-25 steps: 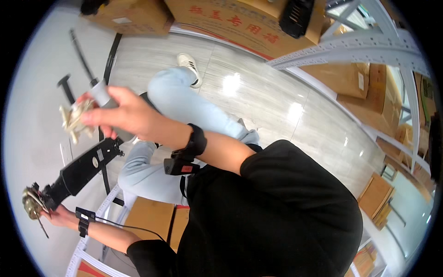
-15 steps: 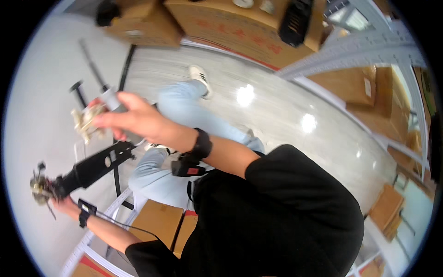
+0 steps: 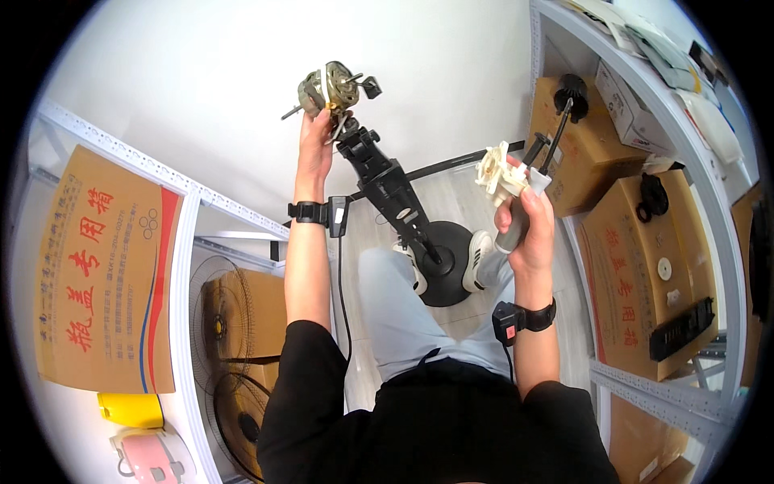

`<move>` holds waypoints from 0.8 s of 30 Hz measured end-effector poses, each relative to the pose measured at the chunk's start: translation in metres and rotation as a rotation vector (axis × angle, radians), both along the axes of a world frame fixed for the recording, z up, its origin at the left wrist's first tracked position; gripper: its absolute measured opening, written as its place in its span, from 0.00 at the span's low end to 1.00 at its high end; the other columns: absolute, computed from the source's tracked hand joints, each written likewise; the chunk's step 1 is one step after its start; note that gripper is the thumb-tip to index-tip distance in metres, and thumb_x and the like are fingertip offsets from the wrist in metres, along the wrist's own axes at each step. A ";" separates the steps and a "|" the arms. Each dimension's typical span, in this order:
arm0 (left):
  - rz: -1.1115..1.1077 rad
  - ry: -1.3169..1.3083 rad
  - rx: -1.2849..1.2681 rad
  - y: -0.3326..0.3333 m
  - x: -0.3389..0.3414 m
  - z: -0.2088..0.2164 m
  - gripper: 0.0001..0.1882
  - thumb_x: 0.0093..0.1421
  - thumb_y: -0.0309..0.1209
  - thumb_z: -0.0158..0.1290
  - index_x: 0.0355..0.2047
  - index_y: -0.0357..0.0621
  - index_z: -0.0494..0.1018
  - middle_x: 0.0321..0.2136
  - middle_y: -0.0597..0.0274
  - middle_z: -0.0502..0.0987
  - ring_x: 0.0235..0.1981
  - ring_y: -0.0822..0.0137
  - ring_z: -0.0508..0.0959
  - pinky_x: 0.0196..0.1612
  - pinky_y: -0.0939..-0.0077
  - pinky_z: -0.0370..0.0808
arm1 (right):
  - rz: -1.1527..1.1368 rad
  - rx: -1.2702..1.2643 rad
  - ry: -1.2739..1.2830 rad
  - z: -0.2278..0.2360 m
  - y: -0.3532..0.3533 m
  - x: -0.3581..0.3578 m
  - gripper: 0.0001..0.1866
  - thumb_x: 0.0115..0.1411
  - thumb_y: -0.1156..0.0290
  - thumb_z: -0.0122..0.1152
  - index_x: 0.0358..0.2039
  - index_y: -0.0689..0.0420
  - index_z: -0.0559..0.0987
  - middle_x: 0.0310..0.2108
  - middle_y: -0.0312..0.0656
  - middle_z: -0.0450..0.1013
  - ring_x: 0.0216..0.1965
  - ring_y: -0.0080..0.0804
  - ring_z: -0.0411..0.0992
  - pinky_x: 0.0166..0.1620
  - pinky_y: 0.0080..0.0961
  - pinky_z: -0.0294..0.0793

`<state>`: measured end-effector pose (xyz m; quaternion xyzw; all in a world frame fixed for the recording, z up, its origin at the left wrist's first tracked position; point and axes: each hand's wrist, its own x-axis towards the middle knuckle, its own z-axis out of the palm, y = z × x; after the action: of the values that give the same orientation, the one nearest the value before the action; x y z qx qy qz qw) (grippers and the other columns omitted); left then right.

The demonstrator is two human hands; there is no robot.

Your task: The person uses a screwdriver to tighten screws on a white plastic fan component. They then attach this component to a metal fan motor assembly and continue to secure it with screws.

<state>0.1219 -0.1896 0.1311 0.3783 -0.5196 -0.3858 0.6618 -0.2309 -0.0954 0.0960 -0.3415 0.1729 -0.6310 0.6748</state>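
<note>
My left hand (image 3: 316, 149) is closed around the underside of a metal fan motor (image 3: 329, 87) with a thin shaft sticking out. The motor is at the top of a black fan stand (image 3: 391, 189); whether it is fastened there I cannot tell. The stand slopes down to a round black base (image 3: 447, 270) between my shoes. Off to the right, my right hand (image 3: 532, 230) grips a screwdriver (image 3: 513, 234) with a grey handle and long dark shaft pointing up. A cream plastic part (image 3: 498, 173) is also held at its fingers, beside a black T-shaped piece (image 3: 536, 148).
Metal shelving (image 3: 234, 214) with cartons and wire fan guards (image 3: 211, 323) stands at the left. Opposite, a carton (image 3: 625, 266) bears a black panel (image 3: 681, 329), a small white disc (image 3: 664, 269) and a black part (image 3: 651, 198). A wall rises beyond the motor.
My view has swung round, so the motor and stand now appear upper centre instead of at the left. Both hands keep hold of the same things.
</note>
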 end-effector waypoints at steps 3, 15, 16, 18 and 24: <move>-0.018 -0.033 -0.022 -0.007 0.003 -0.004 0.35 0.62 0.51 0.53 0.61 0.41 0.59 0.53 0.54 0.71 0.51 0.57 0.74 0.58 0.60 0.68 | 0.073 -0.002 -0.052 0.004 -0.011 0.016 0.27 0.63 0.62 0.53 0.58 0.68 0.67 0.21 0.36 0.68 0.20 0.19 0.64 0.25 0.15 0.63; -0.283 0.030 -0.042 0.002 0.024 -0.005 0.60 0.39 0.68 0.61 0.63 0.39 0.59 0.57 0.55 0.68 0.59 0.57 0.66 0.64 0.60 0.60 | 0.367 0.049 -0.229 -0.001 -0.051 0.065 0.22 0.66 0.55 0.50 0.47 0.64 0.73 0.26 0.38 0.70 0.21 0.19 0.62 0.24 0.17 0.61; -0.275 0.043 -0.020 0.003 0.023 -0.005 0.59 0.38 0.67 0.63 0.62 0.39 0.61 0.58 0.58 0.68 0.59 0.59 0.65 0.65 0.61 0.58 | 0.382 0.062 -0.230 0.001 -0.052 0.070 0.22 0.66 0.55 0.50 0.47 0.64 0.73 0.26 0.37 0.70 0.21 0.19 0.62 0.24 0.17 0.61; -0.236 0.067 -0.028 0.001 0.021 -0.007 0.51 0.46 0.61 0.63 0.60 0.36 0.63 0.56 0.53 0.70 0.57 0.56 0.69 0.63 0.62 0.62 | 0.427 -0.004 -0.167 0.003 -0.054 0.081 0.22 0.66 0.55 0.50 0.46 0.64 0.73 0.26 0.37 0.69 0.22 0.19 0.62 0.24 0.17 0.61; -0.116 0.112 -0.049 -0.011 0.015 -0.011 0.36 0.58 0.53 0.51 0.55 0.33 0.68 0.48 0.50 0.77 0.50 0.57 0.76 0.59 0.63 0.67 | 0.398 -0.047 -0.052 0.030 -0.064 0.124 0.25 0.63 0.59 0.57 0.53 0.65 0.71 0.28 0.35 0.69 0.21 0.18 0.65 0.24 0.16 0.66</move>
<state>0.1373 -0.2007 0.1204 0.3093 -0.5120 -0.4313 0.6754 -0.1068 -0.1596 0.1257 -0.3683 0.0697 -0.4976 0.7822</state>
